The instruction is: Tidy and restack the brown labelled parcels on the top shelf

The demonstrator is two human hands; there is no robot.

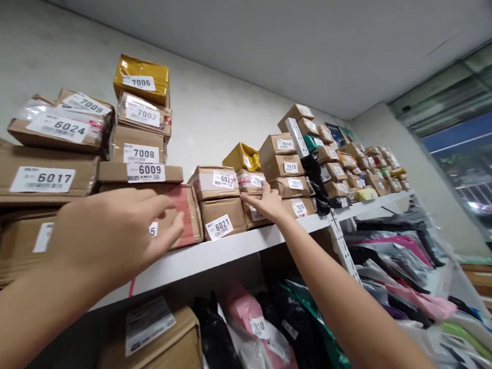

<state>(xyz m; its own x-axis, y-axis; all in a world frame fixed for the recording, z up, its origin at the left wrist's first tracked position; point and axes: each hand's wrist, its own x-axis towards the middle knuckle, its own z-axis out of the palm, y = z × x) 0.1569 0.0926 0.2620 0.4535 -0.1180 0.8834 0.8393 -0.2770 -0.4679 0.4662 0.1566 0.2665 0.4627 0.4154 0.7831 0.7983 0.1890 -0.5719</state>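
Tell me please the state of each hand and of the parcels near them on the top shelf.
Left hand: open, fingers on the red-taped box.
Right hand: open, fingertips on a small box.
Box 6021: sealed, flat on shelf.
Box 7006: topmost, tilted.

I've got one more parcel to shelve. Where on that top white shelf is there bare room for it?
Hardly any. The top white shelf is packed with brown cardboard boxes end to end; only its narrow front lip stays bare. Open space lies above the low brown box labelled 6023, between the tall stack under the gold-wrapped 7006 parcel and the yellow parcel. The lower shelf is stuffed with bags.
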